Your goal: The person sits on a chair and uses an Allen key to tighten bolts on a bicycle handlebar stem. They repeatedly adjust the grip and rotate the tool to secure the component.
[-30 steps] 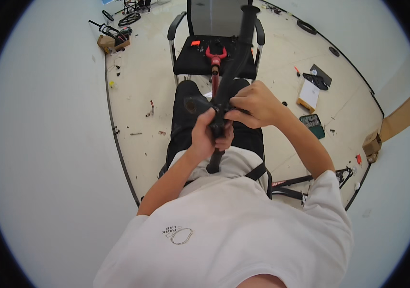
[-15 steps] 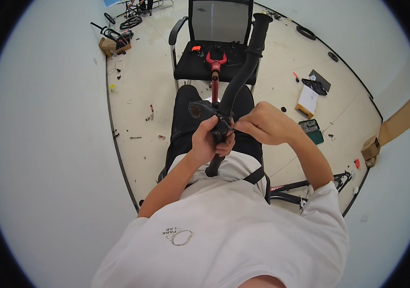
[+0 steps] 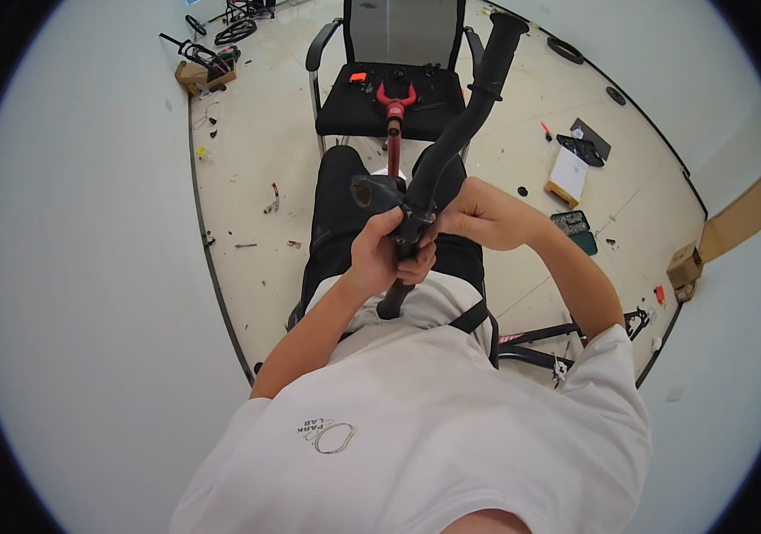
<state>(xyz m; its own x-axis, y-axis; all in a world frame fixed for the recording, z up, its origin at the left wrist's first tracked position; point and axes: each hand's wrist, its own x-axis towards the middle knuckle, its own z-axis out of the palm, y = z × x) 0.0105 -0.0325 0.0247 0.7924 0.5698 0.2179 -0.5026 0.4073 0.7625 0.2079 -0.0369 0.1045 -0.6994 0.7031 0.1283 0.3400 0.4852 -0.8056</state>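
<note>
A black bicycle handlebar [image 3: 441, 162] with a rubber grip at its far end slants over my lap. The dark stem [image 3: 375, 190] is clamped around its middle and points left, its hollow end showing a brownish inside. My left hand [image 3: 382, 252] is wrapped around the bar and clamp from below, thumb up against the stem. At the clamp's right side, my right hand [image 3: 489, 216] is closed, fingertips pinched close to the bolts. Whatever lies between those fingertips is hidden. Beyond my knees, a red bicycle fork [image 3: 395, 105] rests with its crown on the chair seat.
The black armchair [image 3: 337, 114] ahead carries small dark parts and an orange item. To the right lie a white-topped box [image 3: 567, 175], a green case [image 3: 583, 242] and a black bicycle frame [image 3: 536, 335]. A carton of parts [image 3: 191, 78] stands by the left wall.
My right hand has turned slightly and moved in closer against the clamp. The handlebar's far end has swung a little to the right; my left hand keeps its hold.
</note>
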